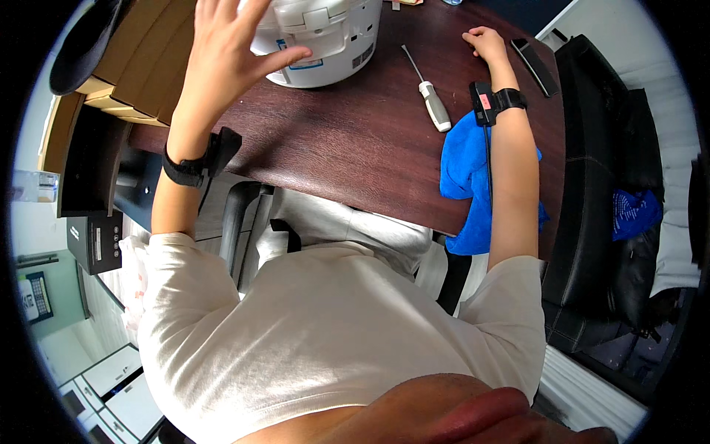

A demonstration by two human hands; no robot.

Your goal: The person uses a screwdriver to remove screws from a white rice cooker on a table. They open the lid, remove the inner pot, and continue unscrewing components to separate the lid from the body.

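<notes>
My left hand (229, 44) is open, its fingers spread and thumb stretched out. It is at the left side of a white rounded appliance, which looks like a rice cooker (333, 66), and overlaps its edge; whether it touches cannot be told. On the right, my right hand (486, 46) is over the far part of the table with fingers curled in. Anything inside them is hidden. Between the hands lies a screwdriver (435, 106) with a grey and white handle, its shaft toward the back. Under my right forearm is a blue cloth (462, 166), hanging over the table's front edge.
A black phone (535, 68) lies by the right edge of the dark wooden table (333, 144). Cardboard boxes (151, 59) are stacked at the left. A black sofa (592, 185) stands right of the table. Each wrist carries a strapped black device with a cable.
</notes>
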